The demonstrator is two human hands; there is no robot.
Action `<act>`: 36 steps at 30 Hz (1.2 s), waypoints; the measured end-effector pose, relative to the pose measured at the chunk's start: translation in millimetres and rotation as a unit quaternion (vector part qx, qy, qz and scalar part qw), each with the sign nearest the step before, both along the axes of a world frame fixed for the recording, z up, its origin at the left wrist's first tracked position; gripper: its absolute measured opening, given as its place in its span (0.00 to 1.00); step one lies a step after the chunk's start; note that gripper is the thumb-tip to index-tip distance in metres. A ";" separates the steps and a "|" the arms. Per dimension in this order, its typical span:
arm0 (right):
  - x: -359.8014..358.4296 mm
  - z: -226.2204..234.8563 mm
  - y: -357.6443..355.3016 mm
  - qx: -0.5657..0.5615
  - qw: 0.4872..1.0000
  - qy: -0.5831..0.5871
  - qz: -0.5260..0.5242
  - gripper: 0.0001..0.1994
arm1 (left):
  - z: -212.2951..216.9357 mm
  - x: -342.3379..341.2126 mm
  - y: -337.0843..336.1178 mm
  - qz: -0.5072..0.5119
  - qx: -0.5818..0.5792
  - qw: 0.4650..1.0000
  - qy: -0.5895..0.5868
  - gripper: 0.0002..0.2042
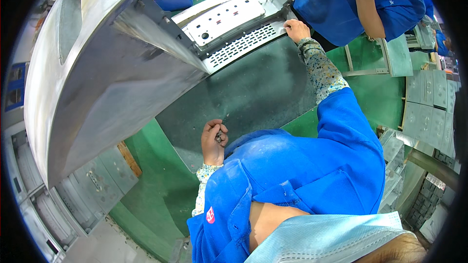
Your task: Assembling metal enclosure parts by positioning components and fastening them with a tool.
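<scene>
My left hand (214,141) is curled palm-up in front of my body, closed around several small grey metal fasteners (219,136). My right hand (296,30) reaches forward to the right end of a slotted metal panel (243,45). Its fingers are bent and pinched together at the panel's end; whatever they hold is too small to make out. Behind the slots, a white metal plate (224,21) with round holes and a few red marks forms part of the same housing. A large curved sheet-metal side (122,83) rises to the left of the panel.
The housing rests on a dark worktop (243,97). Beyond it stands a blue box (176,0) of small fasteners. A co-worker in blue (336,5) is close by at the far right. Flat metal panels (431,102) are laid out at right, others (97,185) at lower left.
</scene>
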State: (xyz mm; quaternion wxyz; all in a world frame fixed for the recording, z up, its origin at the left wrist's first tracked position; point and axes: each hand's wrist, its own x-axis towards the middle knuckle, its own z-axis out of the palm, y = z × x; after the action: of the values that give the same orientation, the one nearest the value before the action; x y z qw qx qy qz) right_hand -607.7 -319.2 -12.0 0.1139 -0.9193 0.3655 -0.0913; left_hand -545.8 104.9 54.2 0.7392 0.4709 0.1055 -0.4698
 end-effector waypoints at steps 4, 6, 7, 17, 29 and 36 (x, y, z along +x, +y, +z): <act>-0.8 -3.8 -0.3 -0.030 1.000 -0.003 -0.008 0.05 | -0.8 -0.4 2.5 -0.001 -0.011 1.000 0.010 0.05; -0.1 -3.5 0.2 -0.037 0.999 0.007 -0.007 0.06 | 1.4 -0.7 3.7 -0.003 -0.012 1.000 0.002 0.05; 0.8 -2.8 -0.1 -0.040 0.999 0.021 -0.007 0.05 | 0.8 -0.8 3.6 -0.002 -0.013 1.000 0.001 0.05; -7.7 -1.5 7.2 -0.046 0.999 0.020 0.005 0.06 | 3.1 -1.8 7.3 0.003 -0.018 1.000 0.003 0.05; 5.6 -10.1 9.0 -0.106 0.992 0.071 0.003 0.10 | 0.9 -2.4 7.2 0.005 -0.019 1.000 0.002 0.05; -2.7 -9.4 7.0 -0.070 0.997 0.010 -0.011 0.07 | 0.4 -3.2 11.1 0.013 -0.021 1.000 -0.001 0.05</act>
State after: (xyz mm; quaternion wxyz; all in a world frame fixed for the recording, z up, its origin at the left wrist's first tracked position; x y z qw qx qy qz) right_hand -610.5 -312.3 -21.4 0.0442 -0.9218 0.3696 -0.1083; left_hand -549.0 115.9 54.7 0.7549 0.4546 0.1006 -0.4619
